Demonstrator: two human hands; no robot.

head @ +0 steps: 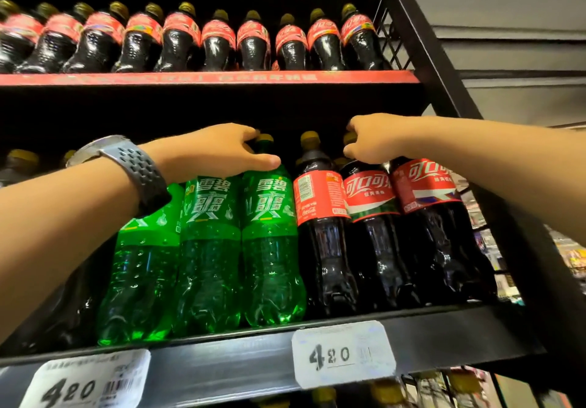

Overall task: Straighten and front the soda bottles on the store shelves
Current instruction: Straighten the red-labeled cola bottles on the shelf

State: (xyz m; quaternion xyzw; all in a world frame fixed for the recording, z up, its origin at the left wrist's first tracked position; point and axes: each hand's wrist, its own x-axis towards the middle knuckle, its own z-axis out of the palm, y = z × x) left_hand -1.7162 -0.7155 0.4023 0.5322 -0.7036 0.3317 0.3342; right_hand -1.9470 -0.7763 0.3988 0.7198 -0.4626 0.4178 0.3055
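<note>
A person reaches up with both arms to the middle black metal shelf (222, 363) of a store rack. The left hand (218, 150), with a grey perforated watch strap (142, 172) on its wrist, is curled over the top of the rightmost green plastic soda bottle (269, 242). Its thumb lies across the bottle's shoulder and its fingers sit behind the neck, just under the yellow cap. The right hand (374, 142) is closed around the neck of a dark plastic cola bottle with a red label (371, 217), second from the shelf's right end. The bottles stand at the front edge, packed side by side and touching. Between the two held bottles stands a cola bottle turned barcode-forward (318, 198), its logo facing away. To do this step well, it seems best to twist each bottle by the neck with its base kept on the shelf. Stop when the logo faces squarely out, level with its neighbours, without tipping the tight row. The barcode-forward bottle likely needs turning too. A white price tag (344, 353) reads 4.20.
</note>
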